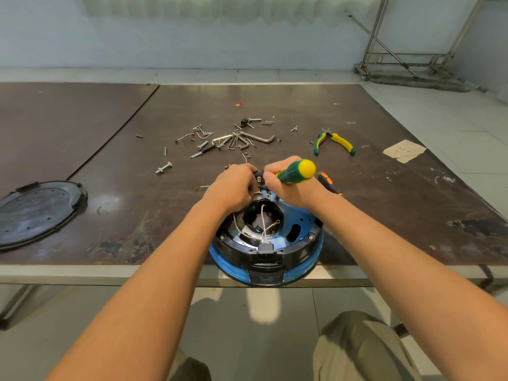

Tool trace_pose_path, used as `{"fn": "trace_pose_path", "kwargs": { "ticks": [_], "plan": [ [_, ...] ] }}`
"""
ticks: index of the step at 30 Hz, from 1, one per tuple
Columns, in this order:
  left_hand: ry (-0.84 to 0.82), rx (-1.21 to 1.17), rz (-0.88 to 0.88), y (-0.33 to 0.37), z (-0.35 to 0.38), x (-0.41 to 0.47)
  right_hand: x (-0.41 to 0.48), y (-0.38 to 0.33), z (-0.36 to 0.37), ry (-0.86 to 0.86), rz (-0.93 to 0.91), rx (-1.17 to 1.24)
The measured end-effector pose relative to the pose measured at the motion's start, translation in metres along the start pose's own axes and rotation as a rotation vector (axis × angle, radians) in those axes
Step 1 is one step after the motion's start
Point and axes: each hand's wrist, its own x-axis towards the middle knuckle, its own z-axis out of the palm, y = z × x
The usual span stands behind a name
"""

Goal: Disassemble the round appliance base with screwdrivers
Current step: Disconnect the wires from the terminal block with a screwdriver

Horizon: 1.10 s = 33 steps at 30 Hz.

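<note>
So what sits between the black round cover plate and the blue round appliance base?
Head view: only bare brown tabletop; the left forearm crosses above it beside the base.

single head-worn wide-angle view, looking forward and down, close above the near edge of the tabletop (371, 204), far wall (192, 37) across the top, floor (247, 325) and a trouser leg (357, 347) along the bottom edge

Round base (305, 220), blue shell with black ring, opened, white wires (264, 221) showing inside; sits at table's (384, 215) near edge, overhanging it. Green-and-yellow screwdriver (298, 171) gripped in right hand (286, 188) over base's far rim. Orange-and-black screwdriver (328, 183) lies flat just right of it.
</note>
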Motion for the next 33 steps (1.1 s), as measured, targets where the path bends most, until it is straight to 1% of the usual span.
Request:
{"fn": "trace_pose_path", "kwargs": {
  "ticks": [2,4,11,17,21,26,28,31,33],
  "plan": [
    [0.008,-0.007,-0.003,-0.001,0.001,0.0,0.001,0.0,-0.001,0.024,0.013,-0.017],
    [0.014,-0.011,-0.005,-0.002,0.002,0.0,0.001,-0.001,-0.002,0.056,0.028,0.022],
    [0.003,-0.025,-0.021,-0.003,0.003,0.002,0.009,0.012,-0.001,0.234,0.223,0.416],
    [0.005,-0.028,-0.021,-0.003,0.004,0.002,0.019,0.018,0.0,0.276,0.321,0.448],
    [0.008,-0.032,-0.021,-0.002,0.003,0.002,0.027,0.016,0.001,0.34,0.384,0.452],
    [-0.009,-0.031,-0.018,-0.001,0.003,0.002,0.028,0.015,0.003,0.363,0.391,0.526],
    [-0.005,-0.035,-0.021,-0.001,0.002,0.002,0.027,0.015,0.003,0.355,0.374,0.514],
    [-0.008,-0.041,-0.023,-0.001,0.002,0.002,0.022,0.013,0.003,0.319,0.31,0.481],
    [-0.009,-0.041,-0.026,0.0,0.002,0.002,0.016,0.012,0.005,0.262,0.206,0.421]
  ]
}}
